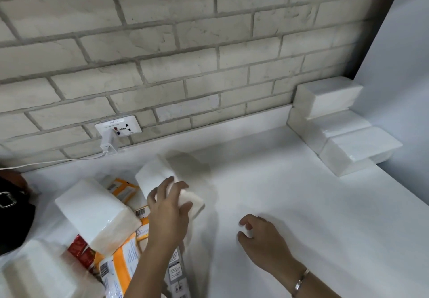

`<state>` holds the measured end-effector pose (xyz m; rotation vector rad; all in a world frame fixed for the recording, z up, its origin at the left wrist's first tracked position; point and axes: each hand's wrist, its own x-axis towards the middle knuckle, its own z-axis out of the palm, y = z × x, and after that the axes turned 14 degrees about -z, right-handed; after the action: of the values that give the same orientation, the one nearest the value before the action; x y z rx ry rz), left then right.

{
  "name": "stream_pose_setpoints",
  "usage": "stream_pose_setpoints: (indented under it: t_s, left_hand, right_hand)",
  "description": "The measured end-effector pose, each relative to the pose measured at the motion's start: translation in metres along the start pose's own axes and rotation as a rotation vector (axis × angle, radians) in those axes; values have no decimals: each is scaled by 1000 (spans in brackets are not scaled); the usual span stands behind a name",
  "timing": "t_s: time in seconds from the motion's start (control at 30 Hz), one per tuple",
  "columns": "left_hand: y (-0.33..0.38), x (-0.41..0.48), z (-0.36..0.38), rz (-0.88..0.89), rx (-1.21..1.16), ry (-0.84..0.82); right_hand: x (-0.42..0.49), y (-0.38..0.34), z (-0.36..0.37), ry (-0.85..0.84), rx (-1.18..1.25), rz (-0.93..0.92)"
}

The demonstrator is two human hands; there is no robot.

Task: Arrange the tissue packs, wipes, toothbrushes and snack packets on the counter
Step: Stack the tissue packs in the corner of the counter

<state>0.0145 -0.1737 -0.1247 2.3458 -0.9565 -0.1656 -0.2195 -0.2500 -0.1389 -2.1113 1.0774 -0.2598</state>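
Observation:
My left hand [170, 207] grips a white tissue pack [154, 177] from above, tilted over the white counter [290, 204] near the middle. My right hand [262, 237] hovers low over the counter to the right, fingers loosely curled, holding nothing. Another white tissue pack [92, 209] lies on a heap of orange-and-white wipes packets [126, 258] and a red snack packet [81, 251] at the left. Three tissue packs [329, 99] are stacked stepwise in the far right corner, with the front one [357, 149] lowest.
A brick wall backs the counter, with a socket [118, 127] holding a white charger [109, 143] and its cable. A black bag [11, 209] sits at the left edge. Another white pack [34, 272] lies at the bottom left. A white panel closes off the right side.

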Motion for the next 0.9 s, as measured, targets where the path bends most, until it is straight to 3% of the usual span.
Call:
stream_pose_setpoints:
  t_s: [0.23,0.4,0.57,0.73,0.9]
  left_hand:
    - [39,-36,-13,25,-496,-26]
    - [73,-54,-29,-285,-1091,-244]
    - [100,-62,-34,-463,-1496,-487]
    - [120,-69,-31,-495,-1534,-669]
    - [149,-66,-11,-482,-1359,-685]
  right_hand:
    - [-7,-5,-5,50,74,5]
    - [-8,-5,-20,117,285,63]
    - [-8,-8,-50,256,783,79]
    - [-8,0,-85,380,1496,-69]
    - [-7,15,-119,459,1516,-149]
